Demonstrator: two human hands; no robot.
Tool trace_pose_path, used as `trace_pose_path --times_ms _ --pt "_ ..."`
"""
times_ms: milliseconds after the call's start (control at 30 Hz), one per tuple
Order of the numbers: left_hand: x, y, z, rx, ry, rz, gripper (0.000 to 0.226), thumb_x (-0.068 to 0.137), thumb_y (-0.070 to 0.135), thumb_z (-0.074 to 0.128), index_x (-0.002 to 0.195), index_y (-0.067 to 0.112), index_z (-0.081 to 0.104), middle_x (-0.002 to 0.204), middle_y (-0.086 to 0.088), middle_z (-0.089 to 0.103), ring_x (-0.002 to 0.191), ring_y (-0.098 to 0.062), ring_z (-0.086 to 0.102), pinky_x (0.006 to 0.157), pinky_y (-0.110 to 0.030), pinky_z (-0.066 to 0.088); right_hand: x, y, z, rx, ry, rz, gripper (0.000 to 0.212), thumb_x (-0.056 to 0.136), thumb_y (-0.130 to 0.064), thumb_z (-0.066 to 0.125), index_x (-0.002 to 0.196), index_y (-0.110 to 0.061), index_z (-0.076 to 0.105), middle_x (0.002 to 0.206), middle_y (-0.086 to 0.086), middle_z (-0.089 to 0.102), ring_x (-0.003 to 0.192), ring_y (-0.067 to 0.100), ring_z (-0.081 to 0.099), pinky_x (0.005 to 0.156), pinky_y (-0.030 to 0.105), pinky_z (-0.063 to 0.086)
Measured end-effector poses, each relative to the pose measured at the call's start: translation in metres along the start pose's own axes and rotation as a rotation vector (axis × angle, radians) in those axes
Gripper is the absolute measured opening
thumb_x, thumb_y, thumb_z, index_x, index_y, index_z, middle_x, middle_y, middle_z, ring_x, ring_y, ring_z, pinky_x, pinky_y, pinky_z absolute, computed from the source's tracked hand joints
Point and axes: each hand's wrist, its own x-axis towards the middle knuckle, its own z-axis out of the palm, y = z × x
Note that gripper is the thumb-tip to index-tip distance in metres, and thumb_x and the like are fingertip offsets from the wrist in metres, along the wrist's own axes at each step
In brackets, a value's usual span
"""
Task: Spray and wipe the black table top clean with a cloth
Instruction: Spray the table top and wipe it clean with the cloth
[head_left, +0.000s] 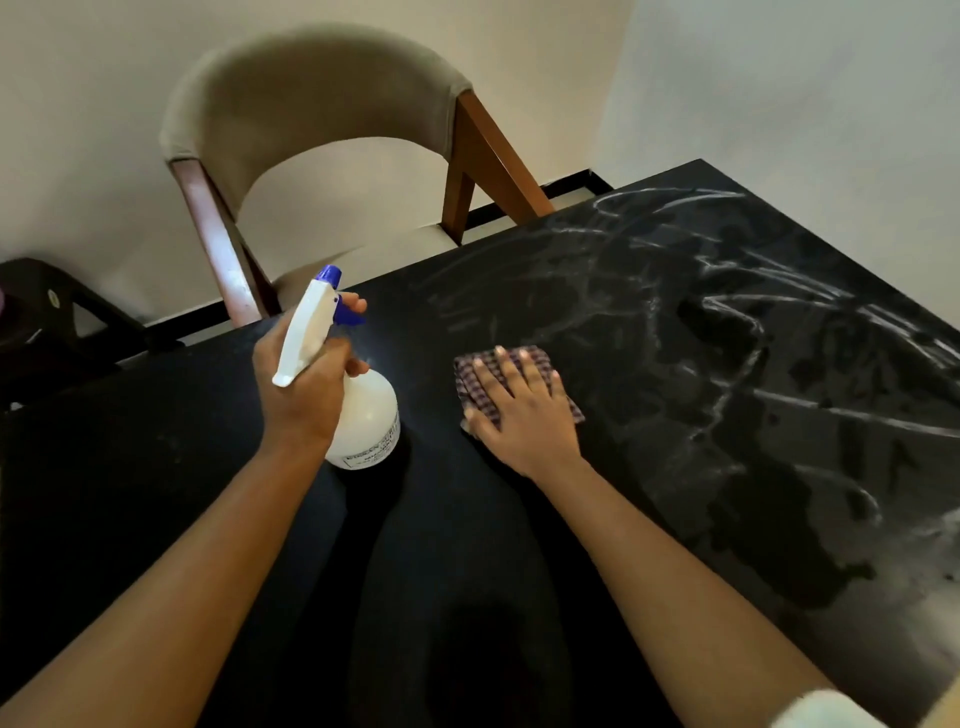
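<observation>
1. Where the right hand (519, 410) presses flat with fingers straight and spread, one folded checked cloth (480, 376) lies under it on the black table top (467, 545).
2. Left hand (301, 395) curled round the neck of one white spray bottle (371, 415), finger on the blue trigger. Label print too blurred to read.
3. White streaks (727, 322) spread right of and beyond the cloth. Far table edge runs just past the nozzle.
4. One chair (311, 104) beyond that edge.
</observation>
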Motion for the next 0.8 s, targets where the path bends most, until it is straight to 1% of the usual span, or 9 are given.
trace_pose_path --times_ms 100,233,400,433,500,567,633,700,800 --pt "0.010 -0.005 0.005 -0.005 0.020 0.001 0.040 0.086 -0.002 0.050 0.126 -0.002 0.054 0.108 -0.006 0.065 0.076 -0.007 0.066 0.063 -0.017 0.055 0.030 -0.010 -0.003 0.011 -0.041 -0.016 0.066 0.095 -0.061 0.026 0.153 -0.035 0.007 0.163 -0.003 0.001 0.149 0.022 -0.004 0.117 0.051 -0.001" --pt "0.022 -0.009 0.008 -0.033 0.015 0.003 0.042 0.085 0.003 0.051 0.126 -0.002 0.054 0.111 -0.012 0.065 0.083 -0.010 0.065 0.062 -0.016 0.053 -0.021 0.006 -0.004 0.002 -0.006 -0.043 0.065 0.095 -0.062 0.026 0.152 -0.038 0.008 0.162 -0.004 0.006 0.149 0.019 0.000 0.118 0.048 0.003" --pt "0.043 -0.017 0.010 -0.046 0.025 0.020 0.043 0.083 0.005 0.053 0.125 0.002 0.055 0.114 -0.014 0.065 0.089 -0.011 0.067 0.064 -0.031 0.058 -0.061 0.020 -0.005 -0.022 -0.067 -0.042 0.065 0.093 -0.065 0.023 0.149 -0.041 -0.001 0.162 -0.008 -0.001 0.148 0.015 -0.005 0.116 0.042 -0.004" --pt "0.046 -0.019 0.010 -0.045 0.028 0.021 0.043 0.083 0.006 0.053 0.125 0.003 0.055 0.115 -0.015 0.065 0.088 -0.014 0.067 0.063 -0.030 0.058 -0.051 0.019 -0.006 -0.034 -0.059 -0.047 0.066 0.093 -0.066 0.023 0.150 -0.040 0.001 0.162 -0.009 -0.001 0.148 0.015 -0.004 0.117 0.042 -0.003" --pt "0.050 -0.023 0.013 -0.034 0.040 0.008 0.044 0.084 0.008 0.053 0.127 0.004 0.053 0.115 -0.013 0.064 0.083 -0.014 0.066 0.062 -0.020 0.056 -0.021 0.011 -0.005 -0.037 -0.017 -0.061 0.066 0.094 -0.064 0.025 0.152 -0.038 0.007 0.162 -0.007 0.003 0.149 0.016 0.000 0.117 0.044 0.001" --pt "0.049 -0.029 0.018 0.002 0.064 -0.014 0.045 0.086 0.005 0.055 0.131 0.003 0.048 0.111 -0.011 0.060 0.079 -0.005 0.066 0.061 -0.009 0.051 0.018 0.001 -0.004 -0.024 0.002 -0.053 0.066 0.094 -0.063 0.026 0.152 -0.037 0.010 0.162 -0.005 0.006 0.149 0.018 0.002 0.118 0.047 0.003" --pt "0.046 -0.036 0.021 0.018 0.080 -0.032 0.047 0.086 0.007 0.056 0.132 0.003 0.046 0.106 -0.016 0.059 0.077 0.009 0.063 0.061 -0.002 0.047 0.057 -0.010 -0.005 -0.005 -0.002 -0.041 0.066 0.095 -0.063 0.026 0.153 -0.036 0.009 0.162 -0.004 0.005 0.149 0.019 0.001 0.118 0.049 0.003" --pt "0.046 -0.039 0.022 0.005 0.091 -0.058 0.047 0.086 0.010 0.057 0.131 0.004 0.045 0.109 -0.024 0.060 0.076 0.012 0.062 0.061 0.000 0.046 0.084 -0.018 -0.007 -0.003 -0.019 -0.042 0.067 0.095 -0.063 0.026 0.153 -0.035 0.008 0.163 -0.003 0.004 0.149 0.021 0.000 0.118 0.050 0.003" --pt "0.048 -0.043 0.020 -0.015 0.108 -0.084 0.052 0.080 0.023 0.056 0.129 0.008 0.047 0.110 -0.023 0.060 0.075 0.004 0.064 0.063 -0.001 0.047 0.084 -0.018 -0.008 -0.004 -0.029 -0.062 0.067 0.095 -0.064 0.025 0.153 -0.036 0.006 0.163 -0.003 0.003 0.149 0.020 0.000 0.118 0.049 0.002"
